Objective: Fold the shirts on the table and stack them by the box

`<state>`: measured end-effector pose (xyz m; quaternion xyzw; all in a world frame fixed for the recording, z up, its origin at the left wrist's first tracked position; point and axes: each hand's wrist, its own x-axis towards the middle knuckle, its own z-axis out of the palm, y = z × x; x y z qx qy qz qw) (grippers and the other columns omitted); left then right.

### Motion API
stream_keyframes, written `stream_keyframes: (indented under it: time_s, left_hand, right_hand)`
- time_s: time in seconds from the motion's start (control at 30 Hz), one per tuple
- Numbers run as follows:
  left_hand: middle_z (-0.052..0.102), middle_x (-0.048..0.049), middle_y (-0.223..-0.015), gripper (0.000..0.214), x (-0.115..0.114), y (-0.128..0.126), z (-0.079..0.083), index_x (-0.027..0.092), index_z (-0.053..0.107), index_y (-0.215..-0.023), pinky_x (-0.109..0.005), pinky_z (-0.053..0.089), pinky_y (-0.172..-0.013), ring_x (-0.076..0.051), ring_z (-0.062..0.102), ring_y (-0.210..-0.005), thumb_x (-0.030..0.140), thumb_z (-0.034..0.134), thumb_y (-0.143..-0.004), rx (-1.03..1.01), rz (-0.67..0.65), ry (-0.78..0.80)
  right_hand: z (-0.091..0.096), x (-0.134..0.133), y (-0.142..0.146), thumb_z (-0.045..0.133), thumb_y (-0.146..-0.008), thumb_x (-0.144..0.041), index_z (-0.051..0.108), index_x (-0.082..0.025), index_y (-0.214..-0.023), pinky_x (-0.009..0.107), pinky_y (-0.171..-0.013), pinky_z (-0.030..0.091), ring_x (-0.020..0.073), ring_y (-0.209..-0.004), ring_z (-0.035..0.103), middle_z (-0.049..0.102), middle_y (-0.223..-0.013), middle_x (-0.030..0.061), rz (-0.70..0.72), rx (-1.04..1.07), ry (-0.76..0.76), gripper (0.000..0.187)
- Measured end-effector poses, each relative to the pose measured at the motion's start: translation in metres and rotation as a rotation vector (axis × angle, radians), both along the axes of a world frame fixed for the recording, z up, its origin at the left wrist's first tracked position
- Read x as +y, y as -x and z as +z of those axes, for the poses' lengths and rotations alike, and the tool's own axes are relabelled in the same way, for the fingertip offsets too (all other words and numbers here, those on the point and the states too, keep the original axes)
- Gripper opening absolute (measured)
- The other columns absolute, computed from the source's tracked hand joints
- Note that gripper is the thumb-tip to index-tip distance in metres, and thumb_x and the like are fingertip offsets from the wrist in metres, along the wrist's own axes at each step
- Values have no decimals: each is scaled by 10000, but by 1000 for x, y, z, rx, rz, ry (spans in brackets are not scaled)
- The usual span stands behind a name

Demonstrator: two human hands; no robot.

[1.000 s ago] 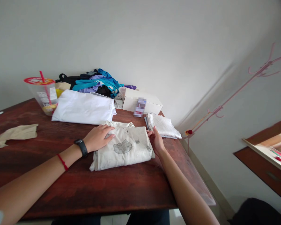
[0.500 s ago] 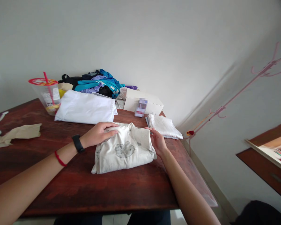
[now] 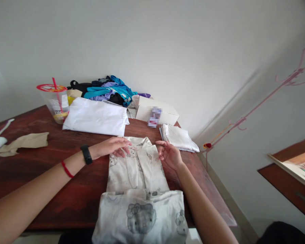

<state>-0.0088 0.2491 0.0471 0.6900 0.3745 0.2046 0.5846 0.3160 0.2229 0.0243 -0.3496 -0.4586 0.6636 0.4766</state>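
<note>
A cream-white garment (image 3: 137, 173) with grey cartoon cat faces lies lengthwise before me. Its near end hangs over the front edge of the wooden table (image 3: 73, 203), and a small label shows near its far end. Over the far left corner hovers my left hand (image 3: 114, 147), fingers spread and holding nothing. Beside the far right corner is my right hand (image 3: 169, 155), its fingers loosely bent and apart, with no cloth between them. Whether the left fingertips touch the fabric is hard to tell.
Behind the garment lies a folded white cloth (image 3: 96, 117), with a plastic cup (image 3: 54, 105) at its left. A clothes pile (image 3: 109, 90), a white box (image 3: 165, 108) and a folded pale cloth (image 3: 180, 137) sit farther back. Brown paper (image 3: 30, 140) lies left; a pink rack (image 3: 264, 103) leans right.
The garment was a compact folded bundle between my hands. Now it is opened out toward me, its near part over the table edge. Both hands have let go of it.
</note>
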Motion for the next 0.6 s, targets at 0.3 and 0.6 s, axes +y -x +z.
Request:
stream_keyframes:
  time_s: [0.3, 0.6]
  left_hand:
    - [765, -73, -1051, 379, -15, -15, -9, 204, 753, -1081, -305, 510, -830, -232, 693, -923, 483, 543, -933, 288, 14, -593]
    - [735, -47, -1001, 348, -15, -16, -13, 227, 750, -1076, -278, 494, -801, -201, 670, -865, 476, 543, -949, 326, -5, -708]
  right_hand:
    - [-3, -7, 12, 655, -872, -480, 703, -189, -1135, 300, -698, 521, 170, -675, 653, 746, -864, 69, 178, -153, -38, 395]
    - [-6, -7, 20, 697, -872, -499, 683, -188, -1138, 255, -641, 463, 124, -636, 603, 726, -873, 40, 176, -432, -151, 410]
